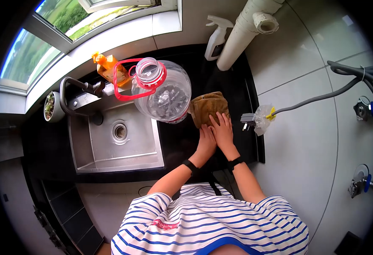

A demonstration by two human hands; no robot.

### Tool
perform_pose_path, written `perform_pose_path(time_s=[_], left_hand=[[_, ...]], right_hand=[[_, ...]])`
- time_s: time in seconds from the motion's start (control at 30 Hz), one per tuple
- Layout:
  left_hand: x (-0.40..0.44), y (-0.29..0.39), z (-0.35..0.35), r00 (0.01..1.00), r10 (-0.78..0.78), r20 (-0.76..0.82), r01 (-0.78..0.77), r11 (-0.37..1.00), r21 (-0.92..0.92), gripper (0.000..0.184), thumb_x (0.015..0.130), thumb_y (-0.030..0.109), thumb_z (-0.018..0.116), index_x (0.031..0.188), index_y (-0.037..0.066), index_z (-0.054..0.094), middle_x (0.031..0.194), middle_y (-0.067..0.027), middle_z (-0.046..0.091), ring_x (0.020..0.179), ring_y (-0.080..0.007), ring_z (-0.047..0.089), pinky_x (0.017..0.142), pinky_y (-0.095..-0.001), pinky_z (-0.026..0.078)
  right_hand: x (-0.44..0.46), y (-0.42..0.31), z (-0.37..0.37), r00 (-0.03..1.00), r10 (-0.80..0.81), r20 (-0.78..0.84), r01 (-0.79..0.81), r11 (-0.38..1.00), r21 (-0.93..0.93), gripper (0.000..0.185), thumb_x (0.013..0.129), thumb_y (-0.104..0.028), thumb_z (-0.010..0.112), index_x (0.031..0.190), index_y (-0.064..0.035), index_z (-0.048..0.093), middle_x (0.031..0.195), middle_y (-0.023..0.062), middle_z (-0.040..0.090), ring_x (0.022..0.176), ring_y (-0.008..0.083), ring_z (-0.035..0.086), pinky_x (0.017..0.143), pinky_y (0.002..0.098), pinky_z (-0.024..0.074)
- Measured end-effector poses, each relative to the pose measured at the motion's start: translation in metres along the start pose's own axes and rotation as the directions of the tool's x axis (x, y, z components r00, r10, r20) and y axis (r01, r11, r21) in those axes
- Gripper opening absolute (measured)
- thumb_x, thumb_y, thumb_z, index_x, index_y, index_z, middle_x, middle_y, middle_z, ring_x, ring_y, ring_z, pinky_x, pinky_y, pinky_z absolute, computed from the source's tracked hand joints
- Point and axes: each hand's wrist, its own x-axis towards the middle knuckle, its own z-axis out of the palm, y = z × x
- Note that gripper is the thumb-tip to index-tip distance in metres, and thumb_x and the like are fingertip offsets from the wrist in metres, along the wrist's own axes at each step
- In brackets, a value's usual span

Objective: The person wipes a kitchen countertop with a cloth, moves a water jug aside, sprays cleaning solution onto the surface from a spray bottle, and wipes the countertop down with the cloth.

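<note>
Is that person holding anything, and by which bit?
It can't be told for sure. The right grip rests spread out on the near part of the folded brown cloth; the left grip touches its near edge, any pinch hidden.

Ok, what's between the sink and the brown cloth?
In the head view, a large clear bottle and a strip of black counter lie between the sink and the brown cloth.
</note>
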Motion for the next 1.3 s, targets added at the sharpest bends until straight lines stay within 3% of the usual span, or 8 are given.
perform_pose_path(time_s=[0.17, 0.23, 0.33, 0.4, 0.47, 0.6, 0.7, 1.3], left_hand=[[-0.057, -0.012, -0.031, 0.984, 0.18, -0.008, -0.179, 0.971, -0.155, 0.044, 0.081, 0.021, 0.051, 0.109, -0.011, 0.06, 0.104, -0.029, 0.062, 0.104, -0.0414, 0.056, 0.087, -0.0441, 0.045], [-0.073, -0.032, -0.041, 0.977, 0.126, 0.173, 0.036, 0.7, -0.714, 0.033, 0.076, 0.02, 0.059, 0.097, -0.005, 0.063, 0.09, -0.0203, 0.063, 0.09, -0.0331, 0.059, 0.075, -0.0408, 0.047], [-0.071, -0.083, -0.071, 0.867, -0.337, 0.368, 0.487, 0.413, -0.77, 0.044, 0.072, 0.02, 0.074, 0.107, -0.002, 0.059, 0.093, -0.0171, 0.061, 0.087, -0.0328, 0.057, 0.077, -0.0427, 0.046], [-0.075, -0.114, -0.06, 0.745, -0.636, 0.2, 0.467, 0.284, -0.838, 0.076, 0.07, 0.024, 0.081, 0.13, -0.001, 0.042, 0.12, -0.0227, 0.05, 0.107, -0.0369, 0.052, 0.091, -0.0417, 0.043], [-0.062, -0.142, -0.072, 0.604, -0.713, 0.355, 0.503, -0.004, -0.864, 0.107, 0.067, 0.03, 0.085, 0.144, -0.002, 0.016, 0.14, -0.0259, 0.027, 0.128, -0.0393, 0.035, 0.107, -0.0399, 0.032], [-0.017, -0.166, -0.047, 0.712, -0.651, 0.264, 0.311, -0.045, -0.949, 0.131, 0.062, 0.035, 0.088, 0.145, -0.001, -0.007, 0.147, -0.0259, 0.01, 0.138, -0.0382, 0.017, 0.113, -0.0426, 0.02], [0.013, -0.162, -0.05, 0.612, -0.732, 0.298, 0.304, -0.13, -0.944, 0.149, 0.053, 0.041, 0.091, 0.14, 0.001, -0.023, 0.147, -0.0265, -0.003, 0.14, -0.0376, 0.004, 0.113, -0.0477, 0.013], [0.132, -0.217, -0.029, 0.654, -0.661, 0.368, 0.382, -0.131, -0.915, 0.149, 0.053, 0.042, 0.091, 0.143, 0.008, -0.022, 0.148, -0.0286, -0.007, 0.14, -0.0396, 0.004, 0.112, -0.0478, 0.021]], right_hand=[[-0.079, -0.043, 0.0, 0.998, 0.049, 0.045, -0.038, 0.977, -0.208, 0.046, 0.087, -0.03, 0.06, 0.13, -0.0151, 0.053, 0.115, 0.0088, 0.055, 0.118, 0.0299, 0.047, 0.104, 0.0458, 0.0335], [-0.096, -0.063, -0.008, 0.997, 0.066, 0.047, -0.053, 0.973, -0.225, 0.046, 0.087, -0.03, 0.061, 0.128, -0.0108, 0.053, 0.108, 0.0089, 0.056, 0.11, 0.0294, 0.048, 0.099, 0.0446, 0.0362], [-0.101, -0.076, -0.012, 0.998, 0.054, 0.011, -0.049, 0.966, -0.255, 0.05, 0.081, -0.029, 0.066, 0.122, -0.0035, 0.054, 0.097, 0.0104, 0.056, 0.097, 0.0296, 0.049, 0.087, 0.042, 0.0387], [-0.091, -0.074, -0.016, 0.997, 0.071, 0.021, -0.069, 0.992, -0.111, 0.053, 0.075, -0.032, 0.067, 0.118, -0.0027, 0.055, 0.098, 0.0116, 0.057, 0.096, 0.0306, 0.048, 0.087, 0.042, 0.0378], [-0.077, -0.065, -0.011, 0.993, 0.121, 0.002, -0.121, 0.993, -0.012, 0.054, 0.071, -0.033, 0.066, 0.115, -0.0038, 0.055, 0.099, 0.0125, 0.057, 0.099, 0.0322, 0.047, 0.087, 0.0432, 0.0363], [-0.056, -0.064, -0.005, 0.955, 0.259, 0.147, -0.268, 0.963, 0.042, 0.054, 0.067, -0.037, 0.067, 0.108, -0.0039, 0.054, 0.104, 0.0141, 0.057, 0.104, 0.0333, 0.044, 0.089, 0.0468, 0.0345], [-0.049, -0.068, -0.008, 0.9, 0.331, 0.284, -0.352, 0.936, 0.025, 0.051, 0.067, -0.036, 0.066, 0.105, -0.0041, 0.054, 0.106, 0.0155, 0.057, 0.105, 0.0337, 0.044, 0.09, 0.0458, 0.0343], [-0.058, -0.08, 0.0, 0.929, 0.357, 0.096, -0.362, 0.932, 0.031, 0.045, 0.067, -0.027, 0.063, 0.103, -0.004, 0.051, 0.102, 0.0151, 0.051, 0.1, 0.032, 0.043, 0.09, 0.0431, 0.0336]])
